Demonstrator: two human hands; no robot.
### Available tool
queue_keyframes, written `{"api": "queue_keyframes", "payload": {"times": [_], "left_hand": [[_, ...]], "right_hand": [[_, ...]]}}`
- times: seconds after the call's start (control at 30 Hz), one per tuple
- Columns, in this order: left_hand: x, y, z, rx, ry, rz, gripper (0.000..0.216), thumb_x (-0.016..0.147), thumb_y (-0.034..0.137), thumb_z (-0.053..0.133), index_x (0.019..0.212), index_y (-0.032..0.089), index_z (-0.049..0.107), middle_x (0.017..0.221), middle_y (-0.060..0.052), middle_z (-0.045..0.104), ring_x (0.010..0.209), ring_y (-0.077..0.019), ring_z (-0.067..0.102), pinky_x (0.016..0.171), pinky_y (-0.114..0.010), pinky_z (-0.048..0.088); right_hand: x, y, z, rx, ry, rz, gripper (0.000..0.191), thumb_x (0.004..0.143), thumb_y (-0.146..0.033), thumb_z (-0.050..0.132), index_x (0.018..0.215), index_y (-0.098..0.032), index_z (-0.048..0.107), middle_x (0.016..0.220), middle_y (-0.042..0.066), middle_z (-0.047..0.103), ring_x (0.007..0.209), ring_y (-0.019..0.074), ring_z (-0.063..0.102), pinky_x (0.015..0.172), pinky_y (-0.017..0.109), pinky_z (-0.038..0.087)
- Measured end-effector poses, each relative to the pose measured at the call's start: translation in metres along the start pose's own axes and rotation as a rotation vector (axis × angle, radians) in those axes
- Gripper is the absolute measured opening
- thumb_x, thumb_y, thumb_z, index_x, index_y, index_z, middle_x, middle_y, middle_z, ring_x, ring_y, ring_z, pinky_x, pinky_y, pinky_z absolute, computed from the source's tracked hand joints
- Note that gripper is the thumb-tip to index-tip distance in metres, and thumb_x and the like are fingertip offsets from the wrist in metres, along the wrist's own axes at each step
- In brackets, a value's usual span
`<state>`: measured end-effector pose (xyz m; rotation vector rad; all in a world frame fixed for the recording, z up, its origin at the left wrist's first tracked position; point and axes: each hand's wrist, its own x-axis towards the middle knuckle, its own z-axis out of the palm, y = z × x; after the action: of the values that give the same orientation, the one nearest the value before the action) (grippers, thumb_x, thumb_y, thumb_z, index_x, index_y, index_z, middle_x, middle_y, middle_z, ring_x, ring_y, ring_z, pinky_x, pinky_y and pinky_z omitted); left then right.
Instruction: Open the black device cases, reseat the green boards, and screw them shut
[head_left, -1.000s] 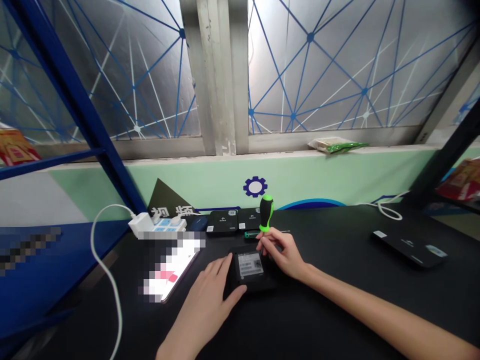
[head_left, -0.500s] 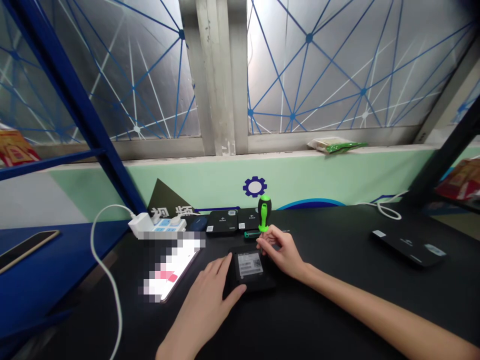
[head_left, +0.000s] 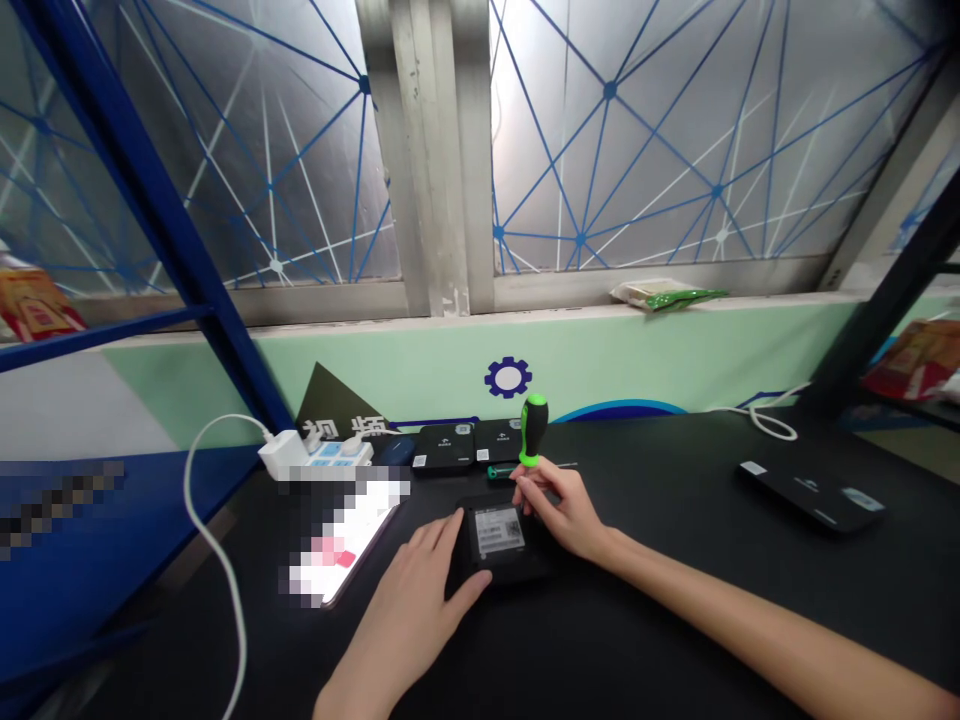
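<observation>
A black box-shaped device (head_left: 517, 566) with a white printed label lies flat on the black table. My left hand (head_left: 420, 590) is open along its left side, thumb at the near edge and fingers at the far left. Pinched in the fingertips of my right hand (head_left: 562, 500) is the shaft of a screwdriver (head_left: 535, 430) with a green and black handle. The screwdriver stands nearly upright over the device's far right corner. My fingers hide its tip. Behind the device lies a second screwdriver (head_left: 499, 472) with a green handle, partly covered by my right hand.
Two similar black devices (head_left: 442, 450) stand side by side near the wall; another device (head_left: 814, 497) lies at the right. At left are a lit phone (head_left: 352, 545), a white power strip (head_left: 337, 455) and a white cable (head_left: 217, 540). A blue shelf frame (head_left: 157, 200) rises at the left.
The screwdriver's handle has turned about its axis and leans slightly further right. My left hand keeps its place on the device. The whole view has shifted slightly.
</observation>
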<state>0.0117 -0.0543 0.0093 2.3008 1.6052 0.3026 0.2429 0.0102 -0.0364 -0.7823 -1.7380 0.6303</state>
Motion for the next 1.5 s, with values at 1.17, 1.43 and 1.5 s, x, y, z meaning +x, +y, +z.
{"api": "queue_keyframes", "payload": {"times": [1.17,1.43,1.5], "left_hand": [[0.0033,-0.0004,0.0014,0.023,-0.025,-0.012,0.068,0.095,0.056,0.046,0.152,0.02,0.037,0.151,-0.011,0.046,0.138,-0.0321,0.042,0.111,-0.047,0.036],[0.003,-0.0012,0.0014,0.011,-0.036,-0.019,0.069,0.096,0.058,0.044,0.154,0.022,0.034,0.152,-0.01,0.044,0.14,-0.0313,0.04,0.113,-0.048,0.034],[0.0027,-0.0013,0.0015,0.01,-0.036,-0.022,0.069,0.096,0.058,0.044,0.154,0.022,0.034,0.153,-0.009,0.043,0.141,-0.0309,0.038,0.113,-0.048,0.034]], "right_hand": [[0.0002,-0.0004,-0.0002,-0.014,0.06,-0.06,0.014,0.099,-0.027,0.053,0.091,-0.019,0.062,0.079,0.006,0.073,0.053,0.0134,0.063,0.058,0.026,0.053],[0.0009,0.0043,0.0039,0.016,0.125,-0.018,0.011,0.093,-0.028,0.063,0.088,-0.02,0.059,0.069,0.003,0.068,0.054,0.0148,0.064,0.054,0.025,0.052],[0.0007,0.0031,0.0037,0.021,0.113,-0.009,0.011,0.094,-0.028,0.062,0.088,-0.02,0.059,0.071,0.003,0.068,0.055,0.0146,0.063,0.055,0.025,0.051]]}}
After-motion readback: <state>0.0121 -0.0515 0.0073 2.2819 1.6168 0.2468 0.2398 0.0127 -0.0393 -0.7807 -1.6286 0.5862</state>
